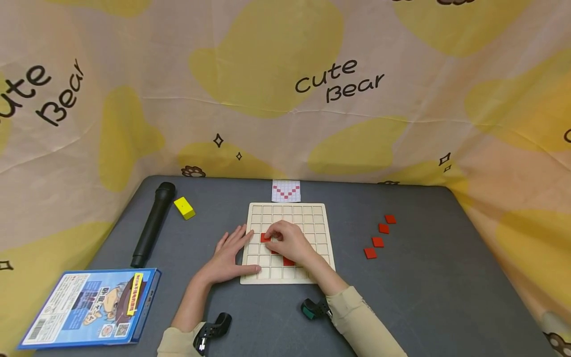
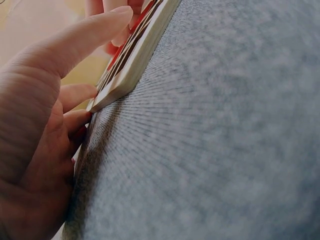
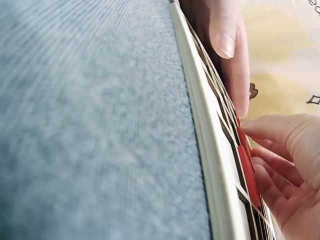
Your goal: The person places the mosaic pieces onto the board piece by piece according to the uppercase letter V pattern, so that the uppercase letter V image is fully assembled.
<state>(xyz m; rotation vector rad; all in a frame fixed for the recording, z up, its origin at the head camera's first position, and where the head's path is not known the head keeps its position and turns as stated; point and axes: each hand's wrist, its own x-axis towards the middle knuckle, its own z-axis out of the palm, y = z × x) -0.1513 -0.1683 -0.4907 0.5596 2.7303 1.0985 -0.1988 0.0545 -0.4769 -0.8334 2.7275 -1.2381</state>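
A pale square grid board (image 1: 317,218) lies on the table. My left hand (image 1: 229,255) rests along its left edge with fingers spread, the thumb over the lower left corner; in the left wrist view, fingertips touch the board's side. My right hand (image 1: 291,243) reaches over the middle of the board, thumb and forefinger pinching a red square tile (image 1: 263,238) at a left-hand cell. Two more red tiles sit in the grid below that hand, the lower one (image 1: 288,262) clearer and the other partly covered. In the right wrist view, curled fingers (image 3: 272,170) hover close over a red tile (image 3: 248,175).
Several loose red tiles (image 1: 377,242) lie in a slanting row at right. Behind the board is a small pattern card (image 1: 286,191) with red squares in a V. At left are a black microphone (image 1: 153,225), a yellow block (image 1: 185,208) and a blue box (image 1: 89,307).
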